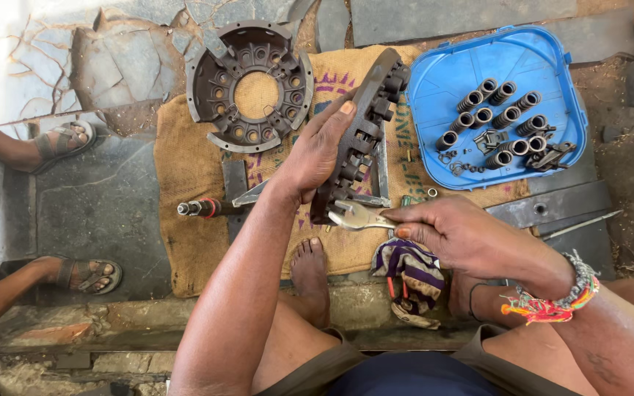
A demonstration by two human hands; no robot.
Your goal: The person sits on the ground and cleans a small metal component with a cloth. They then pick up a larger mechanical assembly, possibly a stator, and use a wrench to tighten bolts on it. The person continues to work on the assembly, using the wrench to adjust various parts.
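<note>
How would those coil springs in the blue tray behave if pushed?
The springs look like stiff steel, probably heavy for their size. Lying on their sides, they would likely roll across the blue tray, though its raised rim should stop them.

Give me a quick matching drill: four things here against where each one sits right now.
Things:
1. wrench
2. springs
3. round cover
4. pressure plate

Places:
A. flat on the burlap, upper left
B. in the blue tray
C. held on edge by the left hand
D. in the right hand

Pairs: 1-D, 2-B, 3-A, 4-C
</note>
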